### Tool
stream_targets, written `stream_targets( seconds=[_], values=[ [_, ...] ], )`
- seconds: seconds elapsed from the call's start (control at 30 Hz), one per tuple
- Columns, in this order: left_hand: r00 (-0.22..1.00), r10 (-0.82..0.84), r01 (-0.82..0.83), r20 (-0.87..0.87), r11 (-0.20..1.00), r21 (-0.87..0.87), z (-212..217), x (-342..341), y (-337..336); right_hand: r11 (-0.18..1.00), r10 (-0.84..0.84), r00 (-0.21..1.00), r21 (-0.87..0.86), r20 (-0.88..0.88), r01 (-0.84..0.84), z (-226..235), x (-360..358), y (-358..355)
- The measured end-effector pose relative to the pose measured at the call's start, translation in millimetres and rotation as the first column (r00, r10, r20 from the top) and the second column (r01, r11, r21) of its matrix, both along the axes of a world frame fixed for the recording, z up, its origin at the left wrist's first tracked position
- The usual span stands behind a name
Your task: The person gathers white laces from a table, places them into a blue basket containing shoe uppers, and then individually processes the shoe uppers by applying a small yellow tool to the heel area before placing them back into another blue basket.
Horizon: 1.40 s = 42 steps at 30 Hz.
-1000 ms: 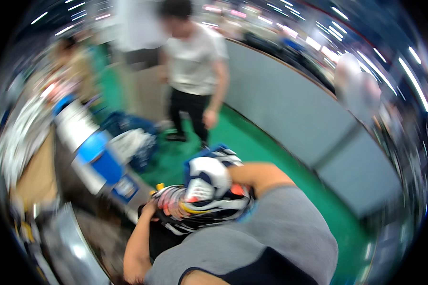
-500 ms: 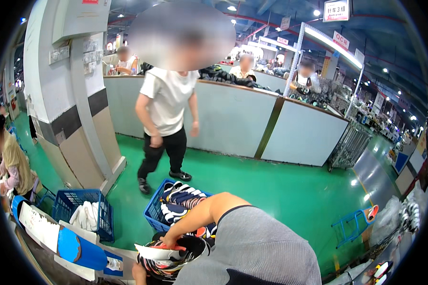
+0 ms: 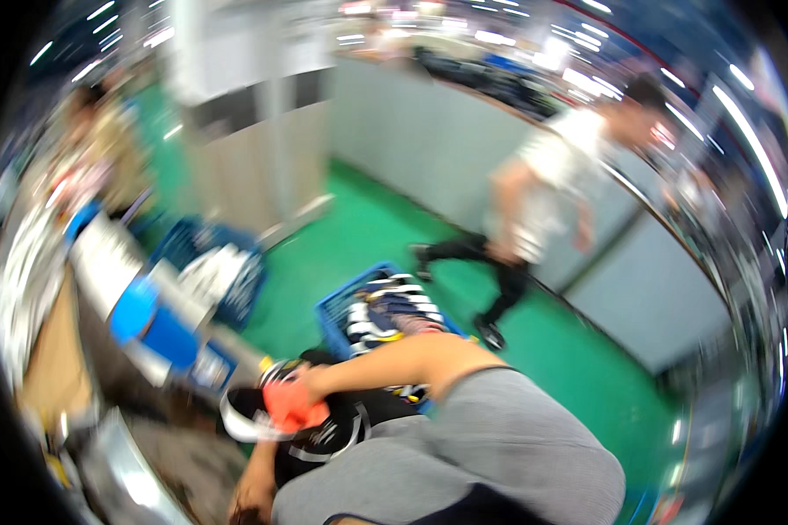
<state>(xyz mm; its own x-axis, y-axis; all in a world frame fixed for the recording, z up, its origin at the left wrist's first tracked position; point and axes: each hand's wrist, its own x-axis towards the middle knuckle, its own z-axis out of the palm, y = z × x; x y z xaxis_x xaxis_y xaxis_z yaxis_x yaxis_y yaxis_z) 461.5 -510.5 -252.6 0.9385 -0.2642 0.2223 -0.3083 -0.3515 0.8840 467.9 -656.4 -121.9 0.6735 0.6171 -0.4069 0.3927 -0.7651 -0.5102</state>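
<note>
Factory floor or garment workshop, motion-blurred. Green floor (image 3: 587,350), grey partition walls (image 3: 429,149), rows of bright ceiling lights (image 3: 578,74). Blue crates (image 3: 341,306) filled with striped fabric pieces, a cluttered worktop (image 3: 105,262) at left, another worker (image 3: 543,201) walking past.

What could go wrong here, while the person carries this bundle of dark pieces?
The right hand grips only a red piece on top of the dark bundle, so loose pieces could slip to the green floor. A blue crate and a walking person are close, so tripping or bumping seems possible.
</note>
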Motion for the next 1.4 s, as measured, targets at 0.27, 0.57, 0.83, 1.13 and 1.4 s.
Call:
stream_targets(
  seconds=[0.27,0.57,0.83,1.13,1.4],
  values=[
    [0.822,0.298,-0.414,-0.485,0.898,-0.149,-15.9,-10.8,65.3,0.999,-0.001,0.964,-0.046,0.267,0.014,-21.8,-0.5,-46.2],
    [0.653,0.623,-0.752,-0.431,0.460,-0.473,-12.8,66.1,183.9,0.969,-0.150,0.969,0.165,-0.198,0.183,-74.3,21.5,-58.4],
    [0.474,0.705,-0.880,-0.527,0.359,-0.312,-47.2,161.2,210.5,0.946,-0.258,0.872,0.072,-0.417,0.315,-59.4,21.7,-40.1],
    [0.404,0.912,-0.914,-0.071,0.400,-0.065,-76.8,181.7,205.1,0.900,-0.357,0.855,0.105,-0.377,0.422,-34.7,30.0,-15.6],
    [0.650,0.627,-0.756,-0.430,0.475,-0.450,-48.2,142.1,185.2,0.974,0.002,0.996,-0.226,0.088,0.018,-18.9,23.7,21.8]
  ],
)
